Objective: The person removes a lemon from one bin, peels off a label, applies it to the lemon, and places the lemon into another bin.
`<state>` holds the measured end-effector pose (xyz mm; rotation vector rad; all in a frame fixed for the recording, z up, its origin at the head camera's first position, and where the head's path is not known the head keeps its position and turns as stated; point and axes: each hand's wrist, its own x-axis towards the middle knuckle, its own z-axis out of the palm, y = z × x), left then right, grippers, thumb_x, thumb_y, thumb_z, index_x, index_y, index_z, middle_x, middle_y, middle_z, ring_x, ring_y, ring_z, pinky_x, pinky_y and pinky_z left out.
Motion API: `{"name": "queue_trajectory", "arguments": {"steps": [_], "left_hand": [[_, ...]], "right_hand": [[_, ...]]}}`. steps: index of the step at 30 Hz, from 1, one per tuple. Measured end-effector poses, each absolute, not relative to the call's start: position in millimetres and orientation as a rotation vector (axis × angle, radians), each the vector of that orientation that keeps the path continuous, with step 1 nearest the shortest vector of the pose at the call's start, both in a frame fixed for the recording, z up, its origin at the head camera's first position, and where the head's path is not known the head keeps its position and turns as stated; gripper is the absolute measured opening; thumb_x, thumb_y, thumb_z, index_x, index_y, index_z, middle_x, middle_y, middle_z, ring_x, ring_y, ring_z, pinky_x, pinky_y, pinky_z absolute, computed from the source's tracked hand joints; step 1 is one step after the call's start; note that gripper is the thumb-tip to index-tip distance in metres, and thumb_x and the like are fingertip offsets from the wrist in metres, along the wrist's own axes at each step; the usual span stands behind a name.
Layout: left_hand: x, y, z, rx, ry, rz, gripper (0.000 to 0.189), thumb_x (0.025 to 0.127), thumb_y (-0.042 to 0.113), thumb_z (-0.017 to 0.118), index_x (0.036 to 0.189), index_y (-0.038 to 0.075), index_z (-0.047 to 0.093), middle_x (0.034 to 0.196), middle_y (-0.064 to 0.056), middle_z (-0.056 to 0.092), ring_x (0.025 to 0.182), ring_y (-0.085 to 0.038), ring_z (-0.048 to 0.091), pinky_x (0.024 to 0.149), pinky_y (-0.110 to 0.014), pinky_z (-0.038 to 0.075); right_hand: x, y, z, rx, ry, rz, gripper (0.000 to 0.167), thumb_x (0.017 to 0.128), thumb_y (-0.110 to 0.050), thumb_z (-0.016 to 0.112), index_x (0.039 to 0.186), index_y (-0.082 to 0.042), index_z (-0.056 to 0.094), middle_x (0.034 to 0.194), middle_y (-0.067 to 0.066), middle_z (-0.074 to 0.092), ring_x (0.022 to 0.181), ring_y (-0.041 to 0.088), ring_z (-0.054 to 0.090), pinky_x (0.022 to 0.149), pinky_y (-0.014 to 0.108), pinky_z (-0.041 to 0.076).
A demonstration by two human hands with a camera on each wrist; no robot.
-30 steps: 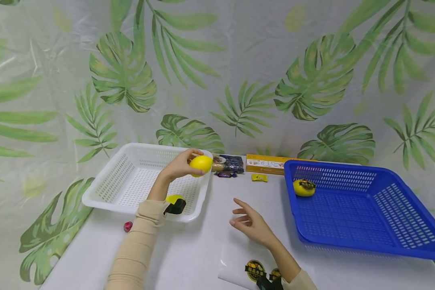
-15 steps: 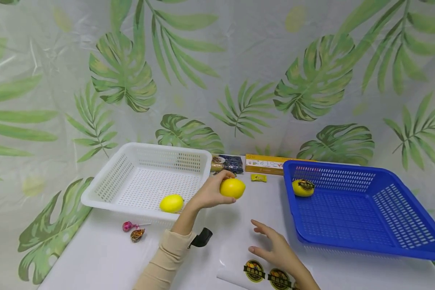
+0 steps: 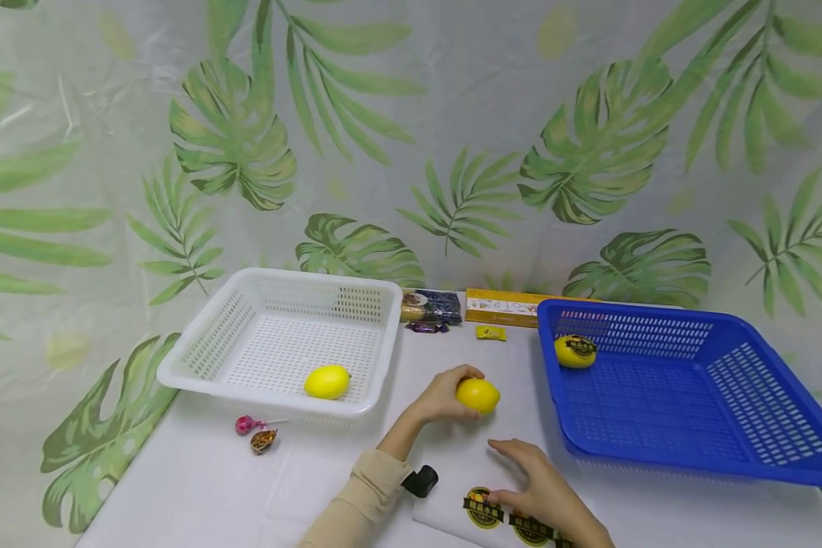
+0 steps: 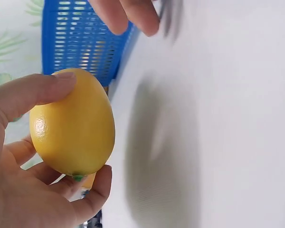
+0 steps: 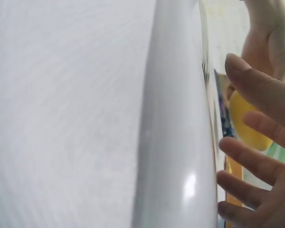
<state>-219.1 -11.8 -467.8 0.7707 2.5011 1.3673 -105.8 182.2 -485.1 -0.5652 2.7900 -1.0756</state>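
My left hand [image 3: 447, 397] grips a yellow lemon [image 3: 479, 396] above the middle of the white table. In the left wrist view the thumb lies over the lemon [image 4: 73, 124] and the fingers curl beneath its green-tipped end. My right hand [image 3: 544, 487], fingers spread and relaxed, hovers over a white sheet of round black-and-gold fruit stickers [image 3: 482, 508]. Nothing is in it. A second lemon [image 3: 326, 382] lies in the white basket [image 3: 199, 388] on the left. Another lemon, bearing a black label [image 3: 575, 351], sits in the blue basket [image 3: 657, 457] on the right.
A pink lollipop [image 3: 245, 425] and a brown wrapped candy [image 3: 263, 441] lie before the white basket. Along the back are a dark packet [image 3: 438, 307], a purple candy [image 3: 427, 327], a yellow candy [image 3: 491, 332] and an orange box [image 3: 500, 307].
My left hand has carried the lemon from over the white basket rightward and toward me. My right hand has shifted right and nearer the body, over the sticker sheet.
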Motion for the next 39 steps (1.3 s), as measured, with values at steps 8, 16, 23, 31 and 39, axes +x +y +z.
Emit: {"name": "queue_trajectory", "arguments": {"steps": [8,16,23,31,39], "left_hand": [[-232.7,-2.7,-482.6,0.743,2.495,1.314,0.057,0.066,0.005,0.081,0.118,0.007,0.058,0.118,-0.007,0.062,0.102,-0.016,0.055,0.089,-0.027,0.042],[-238.0,3.6,-486.3,0.732,2.479,1.299,0.063,0.066,0.007,0.081,0.124,0.007,0.056,0.122,-0.007,0.06,0.102,-0.016,0.054,0.088,-0.026,0.041],[-234.3,2.2,-488.4,0.648,2.505,1.328,0.066,0.063,0.013,0.084,0.123,0.009,0.056,0.12,-0.009,0.061,0.103,-0.02,0.056,0.089,-0.028,0.042],[-231.7,-0.8,-489.2,0.625,2.508,1.348,0.068,0.063,0.016,0.085,0.125,0.01,0.056,0.123,-0.009,0.06,0.108,-0.023,0.055,0.093,-0.032,0.042],[-225.8,-5.7,-487.9,0.598,2.506,1.445,0.085,0.064,0.02,0.086,0.136,0.005,0.045,0.129,-0.019,0.054,0.115,-0.031,0.052,0.097,-0.042,0.041]], "right_hand": [[-106.2,188.7,-486.3,-0.616,2.81,-0.984,0.059,0.066,-0.023,0.084,0.117,-0.002,0.062,0.122,0.017,0.058,0.118,0.047,0.044,0.094,0.062,0.036],[-106.6,189.2,-487.8,-0.654,2.824,-0.955,0.054,0.066,-0.021,0.084,0.112,-0.001,0.065,0.121,0.014,0.058,0.118,0.044,0.044,0.095,0.06,0.035],[-105.8,185.6,-486.9,-0.552,2.847,-0.943,0.061,0.063,-0.018,0.086,0.117,-0.001,0.062,0.128,0.019,0.053,0.122,0.045,0.041,0.096,0.062,0.034],[-104.6,183.9,-483.9,-0.455,2.833,-0.921,0.06,0.063,-0.021,0.086,0.115,-0.001,0.064,0.129,0.019,0.053,0.124,0.047,0.037,0.098,0.062,0.032],[-105.4,189.0,-485.9,-0.48,2.813,-0.902,0.054,0.067,-0.025,0.083,0.11,0.002,0.066,0.129,0.019,0.053,0.125,0.049,0.036,0.097,0.064,0.031]]}}
